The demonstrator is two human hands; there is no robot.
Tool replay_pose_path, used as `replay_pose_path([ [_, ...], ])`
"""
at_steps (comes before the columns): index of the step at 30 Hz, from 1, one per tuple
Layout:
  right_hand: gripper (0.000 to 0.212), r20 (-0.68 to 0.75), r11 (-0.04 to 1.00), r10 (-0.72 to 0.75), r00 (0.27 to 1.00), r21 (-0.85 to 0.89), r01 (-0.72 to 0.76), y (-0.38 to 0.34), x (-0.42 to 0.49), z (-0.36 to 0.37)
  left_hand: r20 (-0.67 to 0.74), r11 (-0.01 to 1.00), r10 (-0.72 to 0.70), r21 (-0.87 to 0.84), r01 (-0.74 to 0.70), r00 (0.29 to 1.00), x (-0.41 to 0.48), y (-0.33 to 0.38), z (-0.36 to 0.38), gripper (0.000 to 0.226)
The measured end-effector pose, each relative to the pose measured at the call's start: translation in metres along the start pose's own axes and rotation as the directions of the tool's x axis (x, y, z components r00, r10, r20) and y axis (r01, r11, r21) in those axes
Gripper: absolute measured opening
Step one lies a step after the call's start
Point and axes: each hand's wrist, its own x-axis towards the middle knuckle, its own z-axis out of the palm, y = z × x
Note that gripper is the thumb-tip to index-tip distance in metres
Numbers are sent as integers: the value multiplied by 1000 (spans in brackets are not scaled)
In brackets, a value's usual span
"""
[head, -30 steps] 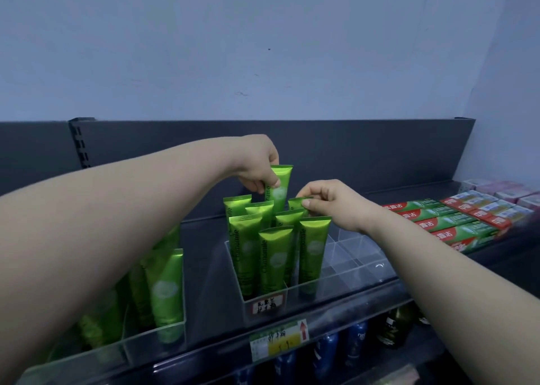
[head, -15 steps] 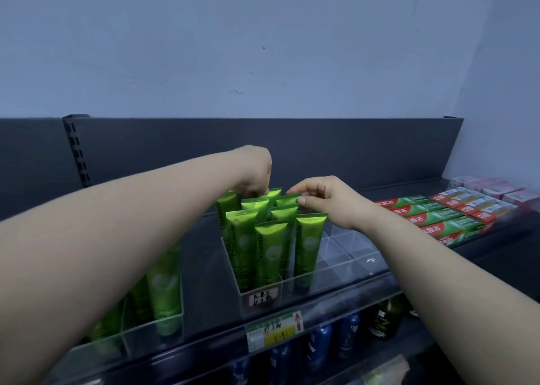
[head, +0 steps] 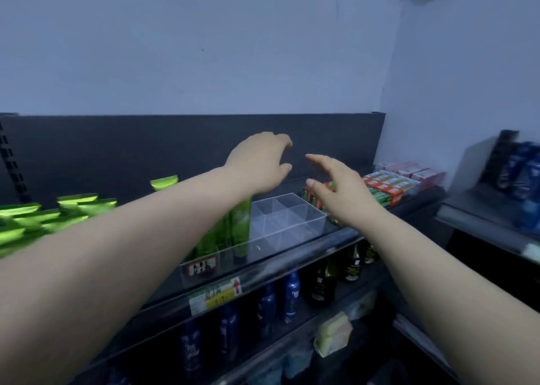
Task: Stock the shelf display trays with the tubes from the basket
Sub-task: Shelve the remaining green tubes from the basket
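Observation:
My left hand [head: 260, 162] hovers above the clear divided tray [head: 292, 221] on the top shelf, fingers loose and holding nothing. My right hand [head: 336, 189] floats beside it over the tray's right end, fingers spread and empty. Green tubes [head: 239, 224] stand upright in the tray's left compartments, mostly hidden behind my left forearm. The tray's right compartments hold nothing. More green tubes [head: 79, 205] stand in a second tray at the far left. No basket is in view.
Red and green cartons [head: 385, 187] lie on the shelf right of the tray. A price label [head: 214, 295] hangs on the shelf edge. Dark and blue bottles [head: 292, 294] fill the shelf below. Another shelf unit with blue items [head: 523, 174] stands at the right.
Both hands have let go of the green tubes and lifted up and to the right, fingers opening. The view has swung to the right.

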Motion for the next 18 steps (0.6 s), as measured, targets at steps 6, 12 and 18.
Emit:
replay_pose_path([
  [6,53,-127,957,61,990,-273,-94,36,-95,-60,-80,981,134,-128,-144,988,-24,92,49,50],
  [12,54,-141,884,173,975,-414,-217,75,-212,-105,-63,917,262,-294,-268,963,-73,184,119,52],
  [18,54,-144,830,349,926,-411,-377,114,-335,-128,64,861,320,-435,-262,945,-132,266,195,52],
])
